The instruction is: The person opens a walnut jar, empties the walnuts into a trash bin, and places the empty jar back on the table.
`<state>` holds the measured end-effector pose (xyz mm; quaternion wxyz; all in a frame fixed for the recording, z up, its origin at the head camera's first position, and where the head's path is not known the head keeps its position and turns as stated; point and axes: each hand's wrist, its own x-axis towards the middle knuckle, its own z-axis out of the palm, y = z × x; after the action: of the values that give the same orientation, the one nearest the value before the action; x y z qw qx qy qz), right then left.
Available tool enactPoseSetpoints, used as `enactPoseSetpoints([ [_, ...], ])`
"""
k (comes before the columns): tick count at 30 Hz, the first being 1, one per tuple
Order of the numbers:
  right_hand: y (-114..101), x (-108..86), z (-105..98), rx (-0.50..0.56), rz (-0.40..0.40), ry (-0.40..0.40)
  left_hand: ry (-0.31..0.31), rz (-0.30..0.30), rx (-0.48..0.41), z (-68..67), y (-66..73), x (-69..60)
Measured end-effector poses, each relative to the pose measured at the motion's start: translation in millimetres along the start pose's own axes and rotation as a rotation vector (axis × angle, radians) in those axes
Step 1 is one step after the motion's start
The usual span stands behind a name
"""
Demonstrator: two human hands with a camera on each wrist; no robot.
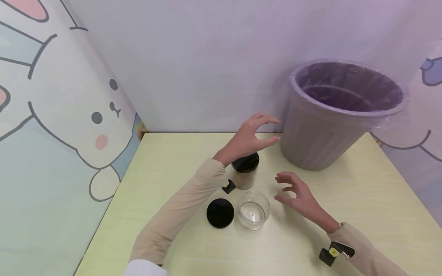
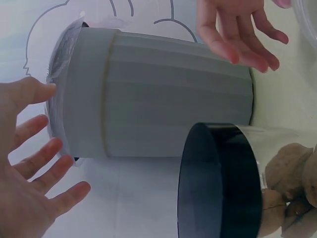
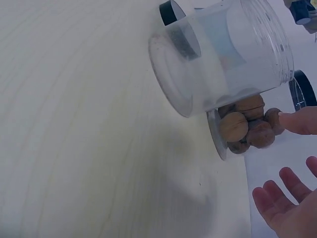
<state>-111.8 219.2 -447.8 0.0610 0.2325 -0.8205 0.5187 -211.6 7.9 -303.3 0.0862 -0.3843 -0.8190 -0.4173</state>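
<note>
Since its lid [image 1: 220, 213] lies at nine o'clock, the jar [image 1: 253, 220] seems accessible; left hand [image 1: 247, 138] and right hand [image 1: 302, 198] hover empty.

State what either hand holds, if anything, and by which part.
Nothing is held: the left hand is near the lidded walnut jar, the right hand near the open clear jar.

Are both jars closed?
No, the front jar is open at the top, and a black lid lies beside it.
</note>
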Motion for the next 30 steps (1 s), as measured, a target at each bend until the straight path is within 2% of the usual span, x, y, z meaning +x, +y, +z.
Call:
enactPoseSetpoints([
  [20, 7, 20.0, 8, 0.017, 0.046, -0.016, 0.033, -0.040, -0.014, -10.3, -13.7, -27.9],
  [24, -4, 26.2, 8, 0.020, 0.049, -0.026, 0.024, -0.067, -0.024, -11.4, -15.8, -32.8],
  [30, -28, 35.5, 8, 0.054, 0.063, -0.059, 0.022, -0.071, -0.019, -11.6, -20.4, -39.4],
])
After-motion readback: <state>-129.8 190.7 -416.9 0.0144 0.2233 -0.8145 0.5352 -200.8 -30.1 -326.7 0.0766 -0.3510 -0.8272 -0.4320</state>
